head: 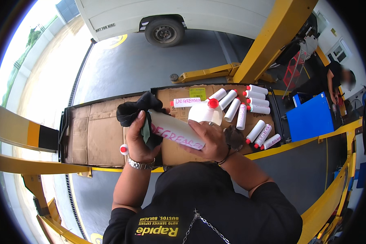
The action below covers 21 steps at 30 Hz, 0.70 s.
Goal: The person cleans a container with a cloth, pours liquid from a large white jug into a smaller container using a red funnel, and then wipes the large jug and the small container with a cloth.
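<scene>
Both hands hold a white plastic bottle (177,129) with pink handwriting, tilted in front of the chest. My left hand (140,137) presses a dark cloth (140,109) around the bottle's left end. Around its right end, the fingers of my right hand (212,140) are closed. Beyond the bottle stands a translucent white jug (201,113) with a red cap (213,103). Several white bottles with red caps, such as one (232,110) near the jug, lie on the cardboard. A small red-capped container (124,149) is beside my left wrist. A crumpled dark cloth (234,137) lies right of my right hand.
Flattened cardboard (103,131) lines the black-edged work surface. A yellow lift post (262,39) and its arm (207,74) stand beyond it. A white vehicle (201,12) is parked at the back. At the right, a person (332,76) is near a blue box (311,116).
</scene>
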{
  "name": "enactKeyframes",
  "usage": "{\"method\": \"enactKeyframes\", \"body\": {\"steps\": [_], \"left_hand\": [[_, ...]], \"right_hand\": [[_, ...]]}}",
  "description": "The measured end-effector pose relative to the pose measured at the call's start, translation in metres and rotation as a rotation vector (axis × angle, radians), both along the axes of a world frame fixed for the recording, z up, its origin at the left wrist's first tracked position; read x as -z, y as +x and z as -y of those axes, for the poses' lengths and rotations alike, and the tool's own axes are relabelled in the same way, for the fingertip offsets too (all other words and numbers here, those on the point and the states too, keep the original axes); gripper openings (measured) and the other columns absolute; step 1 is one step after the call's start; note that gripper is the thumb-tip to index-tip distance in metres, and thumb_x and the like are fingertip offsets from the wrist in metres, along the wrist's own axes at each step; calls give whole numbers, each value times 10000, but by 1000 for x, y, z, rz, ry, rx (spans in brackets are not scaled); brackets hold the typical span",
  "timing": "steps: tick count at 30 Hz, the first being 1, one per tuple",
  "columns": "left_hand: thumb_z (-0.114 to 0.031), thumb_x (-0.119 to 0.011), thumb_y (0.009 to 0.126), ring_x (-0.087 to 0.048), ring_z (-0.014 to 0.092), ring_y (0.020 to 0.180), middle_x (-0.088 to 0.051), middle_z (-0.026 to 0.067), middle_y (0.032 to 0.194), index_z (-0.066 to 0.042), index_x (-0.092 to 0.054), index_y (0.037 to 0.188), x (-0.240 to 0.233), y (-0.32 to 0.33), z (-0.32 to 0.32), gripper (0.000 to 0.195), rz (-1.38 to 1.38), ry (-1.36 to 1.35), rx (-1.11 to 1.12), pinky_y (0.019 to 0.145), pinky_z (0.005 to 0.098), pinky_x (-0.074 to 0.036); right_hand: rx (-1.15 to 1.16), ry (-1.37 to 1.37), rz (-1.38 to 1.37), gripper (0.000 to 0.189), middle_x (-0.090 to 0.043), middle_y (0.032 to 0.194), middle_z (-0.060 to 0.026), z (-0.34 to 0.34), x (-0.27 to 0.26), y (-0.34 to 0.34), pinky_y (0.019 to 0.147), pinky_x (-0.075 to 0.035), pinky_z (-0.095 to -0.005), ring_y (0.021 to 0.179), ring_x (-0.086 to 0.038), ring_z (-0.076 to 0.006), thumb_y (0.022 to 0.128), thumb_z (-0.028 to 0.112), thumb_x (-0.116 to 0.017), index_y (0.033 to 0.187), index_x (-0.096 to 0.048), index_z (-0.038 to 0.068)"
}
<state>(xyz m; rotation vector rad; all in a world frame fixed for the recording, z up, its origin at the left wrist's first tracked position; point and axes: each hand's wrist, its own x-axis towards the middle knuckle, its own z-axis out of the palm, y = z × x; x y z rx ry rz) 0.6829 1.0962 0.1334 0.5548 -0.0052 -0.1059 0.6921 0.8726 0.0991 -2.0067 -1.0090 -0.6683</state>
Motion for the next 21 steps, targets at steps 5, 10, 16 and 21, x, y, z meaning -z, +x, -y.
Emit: {"method": "enactKeyframes", "body": {"steps": [5,10,16,21], "left_hand": [[-418,-604,986,-656,313,1059,-677,163,1089,-41,-594,1227,9,16,-7,448,327,-44,21,950,454,-522],[-428,-588,984,-643,283,1032,-677,158,1048,-37,-601,1191,4,20,-12,443,162,92,-174,943,410,-506],[-523,-600,966,-626,257,1028,-668,117,1039,-52,-607,1196,6,11,-1,524,216,161,-268,979,406,-483],[-464,-808,807,-599,262,1142,-643,141,1155,-10,-530,1344,49,-5,2,756,403,675,-102,1054,419,-448]], "right_hand": [[-373,600,-963,656,-613,813,-44,-29,11,-25,547,-473,-291,617,-588,-127,924,532,-747,1310,-573,31],[-455,756,-1185,707,-584,754,-63,-38,8,-12,542,-453,-293,617,-572,-129,963,613,-656,1353,-524,38],[-53,476,-552,569,-610,781,-82,-50,5,-3,584,-491,-346,707,-655,-189,1042,535,-558,1327,-571,43],[-334,1059,-1761,461,-582,764,4,-69,-9,-20,382,-312,-246,489,-526,-121,1055,649,-433,1097,-591,217]]}}
